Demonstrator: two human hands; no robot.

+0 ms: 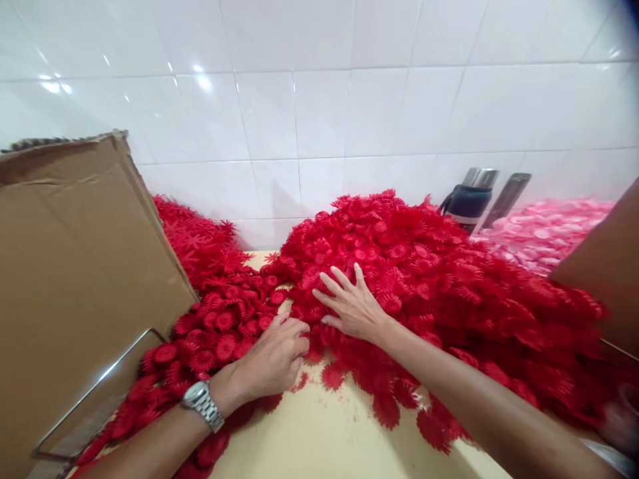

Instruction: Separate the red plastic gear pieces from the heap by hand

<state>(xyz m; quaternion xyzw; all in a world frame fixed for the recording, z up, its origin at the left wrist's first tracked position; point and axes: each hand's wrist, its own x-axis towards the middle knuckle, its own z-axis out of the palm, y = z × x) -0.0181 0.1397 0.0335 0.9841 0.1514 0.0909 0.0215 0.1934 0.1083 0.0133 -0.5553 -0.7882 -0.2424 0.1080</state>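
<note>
My right hand [352, 307] lies open and flat, fingers spread, palm down on the near slope of the big heap of red flower pieces [449, 279]. My left hand [273, 359] is just beside it, almost touching, curled nearly closed with thumb and fingertips drawn together at the heap's lower edge. The fingertips touch the red pieces there, but I cannot tell whether one is pinched between them. A silver wristwatch [202, 402] sits on my left wrist.

The heap runs from the middle of the pale yellow table [319, 446] far out to my right, and a looser trail of the same pieces runs under my left forearm. A few single ones lie on the bare table between my arms.

At my left a large cardboard sheet [74, 266] leans, with a wire frame [100, 382] against its lower part and more red pieces behind it. Past the heap stand a dark flask [469, 203] and a second dark bottle [506, 196] against the white tiled wall [319, 100], beside a mound of pink pieces [544, 229]. Another brown board [609, 266] cuts in at the far right.
</note>
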